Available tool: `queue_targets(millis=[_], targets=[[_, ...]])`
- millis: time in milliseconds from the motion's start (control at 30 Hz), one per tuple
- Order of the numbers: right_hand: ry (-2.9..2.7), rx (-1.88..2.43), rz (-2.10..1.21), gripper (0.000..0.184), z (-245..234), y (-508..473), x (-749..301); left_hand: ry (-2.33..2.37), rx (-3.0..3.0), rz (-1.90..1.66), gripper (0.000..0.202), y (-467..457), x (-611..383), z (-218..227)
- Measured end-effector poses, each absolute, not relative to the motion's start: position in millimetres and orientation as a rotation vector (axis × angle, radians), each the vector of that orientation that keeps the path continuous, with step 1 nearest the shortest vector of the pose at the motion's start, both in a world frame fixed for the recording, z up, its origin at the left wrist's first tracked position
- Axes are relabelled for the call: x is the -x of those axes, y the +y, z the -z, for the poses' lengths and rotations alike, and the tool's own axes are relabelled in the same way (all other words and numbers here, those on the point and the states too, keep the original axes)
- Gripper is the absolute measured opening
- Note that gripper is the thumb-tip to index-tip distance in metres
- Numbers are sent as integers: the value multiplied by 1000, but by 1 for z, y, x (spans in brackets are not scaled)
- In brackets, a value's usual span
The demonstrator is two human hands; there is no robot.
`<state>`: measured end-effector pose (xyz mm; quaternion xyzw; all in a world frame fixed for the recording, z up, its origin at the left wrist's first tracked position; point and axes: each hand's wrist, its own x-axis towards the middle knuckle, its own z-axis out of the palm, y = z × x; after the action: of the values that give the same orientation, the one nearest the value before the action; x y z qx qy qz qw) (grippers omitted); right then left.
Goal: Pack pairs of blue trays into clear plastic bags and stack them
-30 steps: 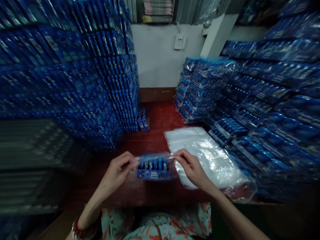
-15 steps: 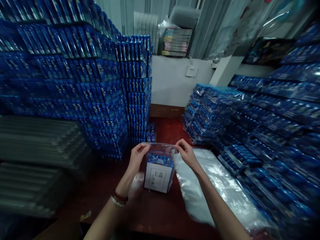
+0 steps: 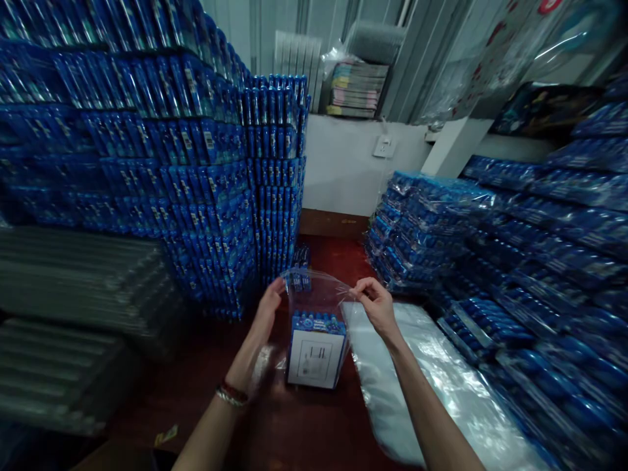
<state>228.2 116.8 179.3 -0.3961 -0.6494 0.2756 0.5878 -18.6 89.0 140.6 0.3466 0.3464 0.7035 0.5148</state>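
Note:
A blue box (image 3: 316, 350) with a white label side stands upright inside a clear plastic bag (image 3: 318, 291) on the red table (image 3: 294, 425). My left hand (image 3: 266, 314) pinches the bag's left upper edge. My right hand (image 3: 377, 304) pinches the right upper edge. Both hands hold the bag mouth stretched above the box. A red bead bracelet sits on my left wrist.
Tall stacks of blue boxes (image 3: 186, 170) rise at the left, and bagged blue packs (image 3: 490, 248) pile up at the right. A sheaf of clear bags (image 3: 441, 392) lies right of the box. Grey stacked trays (image 3: 73, 314) sit at far left. A wall socket (image 3: 383, 147) is behind.
The bagged box, lying flat a second ago, now stands upright with its white side toward me. My hands have risen with the bag mouth, and the box sits lower in the bag.

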Motion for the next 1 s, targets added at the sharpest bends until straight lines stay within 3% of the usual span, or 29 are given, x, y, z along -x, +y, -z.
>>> queue_targets(millis=[100,233,467,667,867,1000], targets=[[-1524,912,-641,25,-178,119,-229,952,-998,-1569,46,82,3,-138],[-1515,976,-558,19,-178,123,-231,988,-881,-1824,30,90,-8,-155],[-1756,1008,301,19,-201,99,-196,906,-932,-1781,30,88,-10,-171],[-2369,797,686,31,-214,95,-141,1015,-1148,-1739,30,84,-5,-168],[-2468,743,535,18,-219,109,-116,1128,-1499,-1577,31,80,14,-171],[-1649,886,-6,17,-259,140,-162,1004,-1400,-1605,31,71,13,-170]])
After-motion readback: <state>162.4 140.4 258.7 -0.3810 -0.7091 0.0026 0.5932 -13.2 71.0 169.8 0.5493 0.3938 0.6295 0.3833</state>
